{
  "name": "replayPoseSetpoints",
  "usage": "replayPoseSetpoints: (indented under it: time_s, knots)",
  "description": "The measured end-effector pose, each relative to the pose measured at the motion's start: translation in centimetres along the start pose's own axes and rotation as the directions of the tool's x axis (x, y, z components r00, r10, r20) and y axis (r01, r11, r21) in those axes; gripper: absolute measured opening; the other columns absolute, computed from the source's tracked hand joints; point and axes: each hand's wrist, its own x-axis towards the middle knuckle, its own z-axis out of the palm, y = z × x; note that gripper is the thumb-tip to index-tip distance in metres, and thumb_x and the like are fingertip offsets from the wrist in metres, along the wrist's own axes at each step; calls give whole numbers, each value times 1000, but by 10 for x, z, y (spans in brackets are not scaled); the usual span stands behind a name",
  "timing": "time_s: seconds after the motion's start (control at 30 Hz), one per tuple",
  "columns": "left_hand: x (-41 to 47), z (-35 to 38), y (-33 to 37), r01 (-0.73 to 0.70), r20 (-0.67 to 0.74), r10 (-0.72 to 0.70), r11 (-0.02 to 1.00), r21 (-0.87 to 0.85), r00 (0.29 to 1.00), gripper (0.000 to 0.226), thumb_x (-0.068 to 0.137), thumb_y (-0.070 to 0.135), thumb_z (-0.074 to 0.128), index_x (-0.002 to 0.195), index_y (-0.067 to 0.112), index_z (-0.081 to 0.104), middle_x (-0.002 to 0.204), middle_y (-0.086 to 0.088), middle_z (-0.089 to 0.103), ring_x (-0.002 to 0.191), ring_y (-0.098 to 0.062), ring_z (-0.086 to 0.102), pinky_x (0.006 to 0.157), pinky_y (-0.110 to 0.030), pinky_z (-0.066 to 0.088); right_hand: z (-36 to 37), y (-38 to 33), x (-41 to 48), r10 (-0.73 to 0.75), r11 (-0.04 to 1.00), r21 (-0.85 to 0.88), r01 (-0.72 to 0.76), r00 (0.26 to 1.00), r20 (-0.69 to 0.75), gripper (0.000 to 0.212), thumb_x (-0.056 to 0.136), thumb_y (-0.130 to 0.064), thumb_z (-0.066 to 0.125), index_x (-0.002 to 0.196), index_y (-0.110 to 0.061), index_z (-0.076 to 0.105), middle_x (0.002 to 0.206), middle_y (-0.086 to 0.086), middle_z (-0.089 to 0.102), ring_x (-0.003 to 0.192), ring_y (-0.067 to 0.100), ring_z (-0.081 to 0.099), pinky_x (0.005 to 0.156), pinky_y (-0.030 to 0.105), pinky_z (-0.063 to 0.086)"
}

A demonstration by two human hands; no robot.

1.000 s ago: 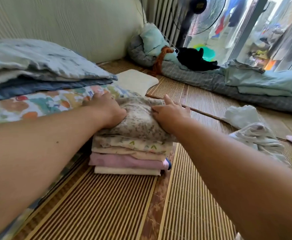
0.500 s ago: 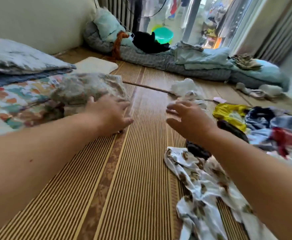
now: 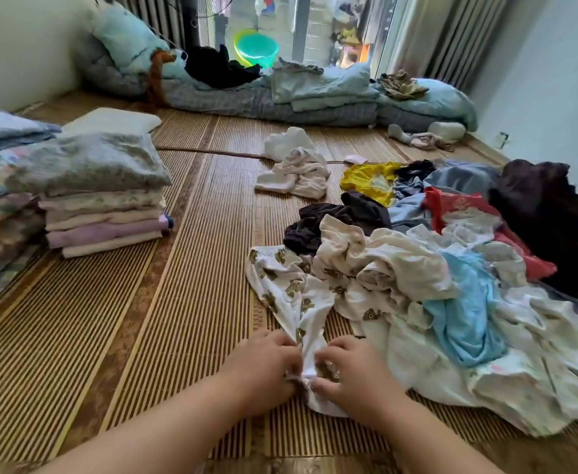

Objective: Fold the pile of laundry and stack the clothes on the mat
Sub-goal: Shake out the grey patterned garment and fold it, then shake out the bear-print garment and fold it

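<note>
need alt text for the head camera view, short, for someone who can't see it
Two bare hands, left hand and right hand, pinch the near end of a white bear-print garment on a bamboo mat. An unfolded laundry pile spreads to the right; a stack of folded clothes sits to the left.
</note>
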Motion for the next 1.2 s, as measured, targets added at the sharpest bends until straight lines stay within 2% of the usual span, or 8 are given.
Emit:
replayPoseSetpoints:
  time_s: [0.13, 0.33, 0.57, 0.7, 0.8, 0.93, 1.07, 1.2]
  knots:
    - [-11, -9, -16, 82, -63, -94, 982, -168, 994, 20, 91, 23, 57, 85, 41, 57, 97, 19, 60, 90, -3, 57, 82, -26, 51, -3, 5, 5, 55, 992, 119, -49, 997, -49, 50, 88, -58, 55, 132, -34, 55, 126, -13, 56, 115, 5, 48, 98, 24, 41]
    - [-61, -31, -93, 350, -18, -364, 908, -231, 931, 20, 86, 30, 66, 86, 47, 56, 83, 16, 65, 61, 0, 63, 53, -15, 51, -6, 3, 12, 100, 980, 181, -89, 993, -55, 47, 92, -51, 54, 135, -33, 52, 128, -11, 55, 114, 4, 50, 96, 24, 45]
    - [-66, -41, -158, 558, -78, -588, 795, -238, 805, 19, 86, 25, 57, 77, 39, 66, 65, 12, 68, 55, -7, 64, 50, -24, 53, -14, -4, 36, 100, 969, 242, -52, 976, -193, 37, 91, -39, 60, 127, -32, 60, 124, -11, 62, 108, 3, 55, 93, 28, 49]
    - [-56, -40, -166, 566, -49, -600, 776, -279, 798, 17, 85, 28, 56, 73, 35, 65, 61, 10, 67, 54, -7, 63, 47, -24, 49, -30, -10, 84, 41, 997, -66, -52, 987, -153, 52, 89, -30, 60, 139, -34, 48, 139, -8, 50, 127, 14, 44, 101, 34, 43]
    - [-53, -40, -167, 543, -42, -581, 781, -309, 813, 17, 85, 30, 56, 72, 32, 66, 61, 9, 65, 56, -7, 62, 48, -24, 46, -38, -17, 121, 196, 896, -394, -205, 978, -63, 37, 87, -17, 46, 120, -27, 60, 125, 1, 58, 118, 26, 50, 87, 36, 44]
    - [-48, -36, -144, 326, -14, -403, 761, -562, 915, 18, 91, 28, 59, 76, 37, 67, 62, 5, 65, 47, -5, 52, 47, -23, 45, -61, -33, 143, 433, 893, 275, -356, 845, -315, 29, 90, -9, 37, 104, -19, 60, 113, 15, 63, 98, 32, 56, 78, 34, 39]
    - [-43, -45, -105, 79, -67, -239, 552, -830, 969, 17, 92, 28, 61, 82, 39, 68, 71, 3, 68, 53, -7, 56, 53, -21, 48, -121, -83, 141, 472, 636, 772, 17, 783, -406, 27, 94, -11, 33, 84, -24, 55, 87, 3, 61, 79, 13, 62, 66, 29, 51]
    - [-48, -56, -91, 48, 7, -140, 289, -956, 990, 40, 70, 24, 68, 109, 34, 64, 103, 1, 71, 94, -15, 68, 82, -31, 55, -156, -130, 122, 434, 81, 960, 269, 857, -277, 35, 95, -2, 33, 101, -18, 64, 92, 8, 65, 83, 23, 63, 78, 36, 50]
